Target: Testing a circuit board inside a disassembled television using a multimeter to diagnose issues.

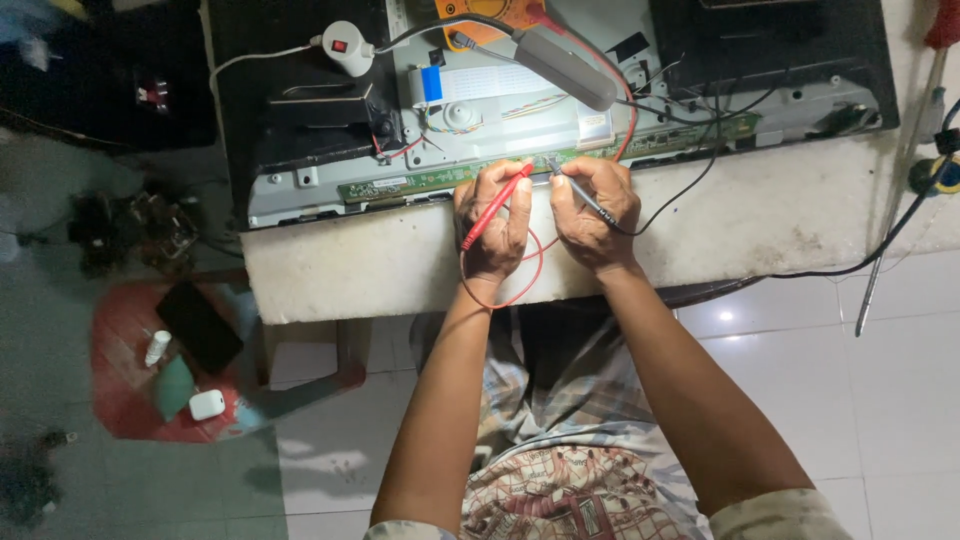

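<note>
Two probes: left hand [495,225] fingers grip the red probe [497,205], right hand [590,215] fingers grip the black probe [580,190], tips on one long green board [420,182] near the bench [780,210] front edge.

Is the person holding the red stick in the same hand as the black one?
No, the red probe is in the left hand and the black probe in the right hand.

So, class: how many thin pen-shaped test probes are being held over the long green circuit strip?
2. The thin red test probe is in the left hand; the thin black test probe is in the right hand. None other shows.
</note>
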